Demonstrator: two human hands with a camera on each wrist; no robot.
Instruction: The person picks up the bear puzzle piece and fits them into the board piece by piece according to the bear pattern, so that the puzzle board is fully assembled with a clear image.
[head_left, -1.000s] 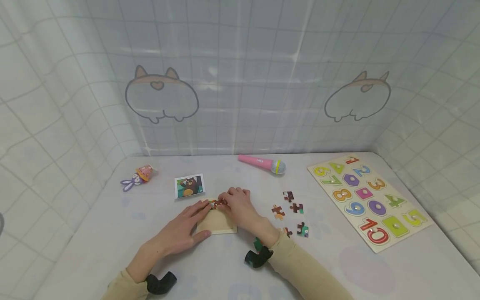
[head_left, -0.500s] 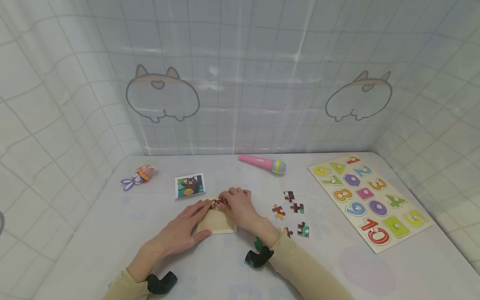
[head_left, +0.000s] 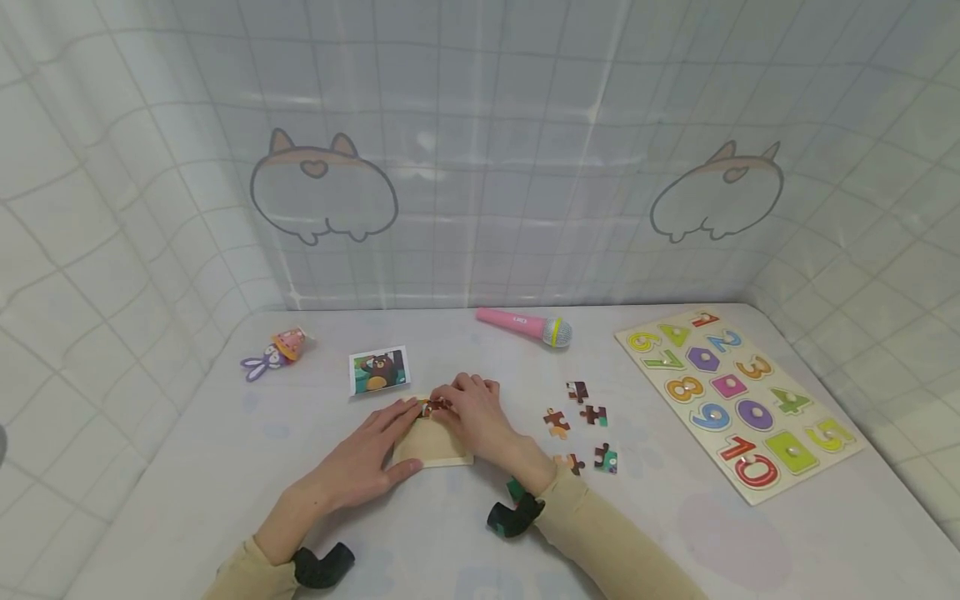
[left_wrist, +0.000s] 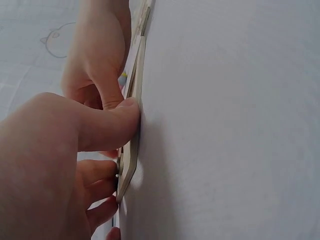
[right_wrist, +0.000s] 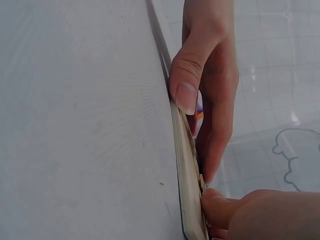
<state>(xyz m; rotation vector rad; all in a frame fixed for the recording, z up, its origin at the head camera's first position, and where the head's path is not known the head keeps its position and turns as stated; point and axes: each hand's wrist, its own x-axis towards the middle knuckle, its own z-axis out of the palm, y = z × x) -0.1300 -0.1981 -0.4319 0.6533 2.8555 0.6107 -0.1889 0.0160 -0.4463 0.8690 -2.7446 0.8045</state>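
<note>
In the head view a small pale wooden puzzle tray (head_left: 435, 447) lies in front of me, with brown puzzle pieces (head_left: 434, 407) along its far edge. My left hand (head_left: 356, 467) holds the tray's left side, thumb at the near edge and fingers at the far corner. From the right, my right hand (head_left: 474, 417) reaches over the tray; its fingertips pinch a puzzle piece at the far edge, mostly hidden by the fingers. The right wrist view shows the right thumb (right_wrist: 215, 202) low over the tray's rim (right_wrist: 186, 185).
Several loose puzzle pieces (head_left: 594, 416) lie right of the tray. Behind it sits a bear picture card (head_left: 379, 372). A pink microphone (head_left: 525, 326) and a bunny toy (head_left: 277, 354) lie farther back. A number board (head_left: 738, 400) takes up the right side.
The right hand has shifted very slightly left and away at the far edge of the tray. The left hand and tray stay in place.
</note>
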